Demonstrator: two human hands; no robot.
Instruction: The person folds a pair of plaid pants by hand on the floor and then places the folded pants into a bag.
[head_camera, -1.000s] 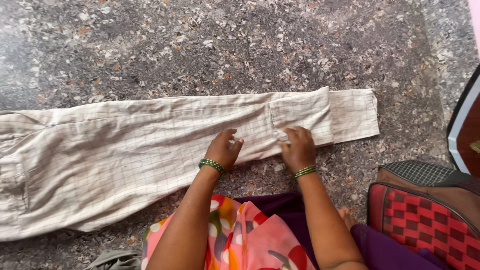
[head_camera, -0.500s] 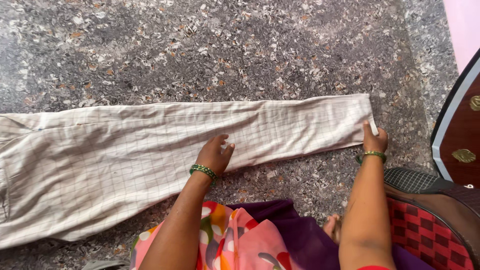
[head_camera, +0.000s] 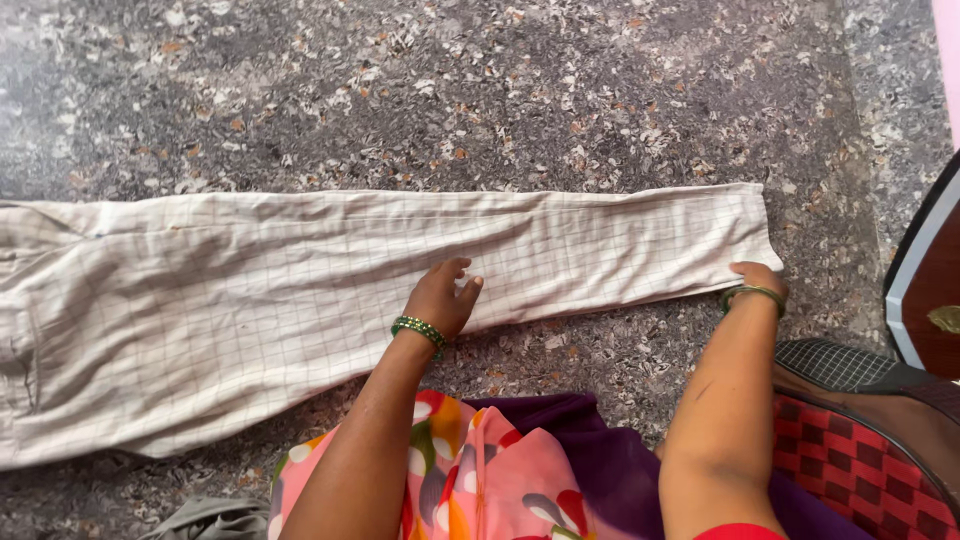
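The left hand (head_camera: 443, 296) lies flat, fingers spread and loosely curled, pressing on the near edge of a cream checked garment (head_camera: 300, 280) about midway along its narrow part. It grips nothing; the palm and fingertips just rest on the cloth. A stack of green bangles (head_camera: 421, 331) rings that wrist.

The right hand (head_camera: 757, 277) is at the garment's far right end, at the near corner of the hem, fingers bent over the edge of the cloth; whether it pinches the fabric or only presses on it cannot be told. A green and gold bangle (head_camera: 754, 293) sits on that wrist.

The garment stretches flat across the speckled grey stone floor (head_camera: 500, 90), narrow at the right and widening toward the left edge of the view, in front of both hands.

Near the person's lap lies pink, floral cloth (head_camera: 470, 470) over dark purple fabric (head_camera: 590, 450). At lower right stands a bag with a red-and-black checked panel (head_camera: 860, 460), brown above, just beside the right arm. A dark red board with a white border (head_camera: 930, 290) shows at the right edge.
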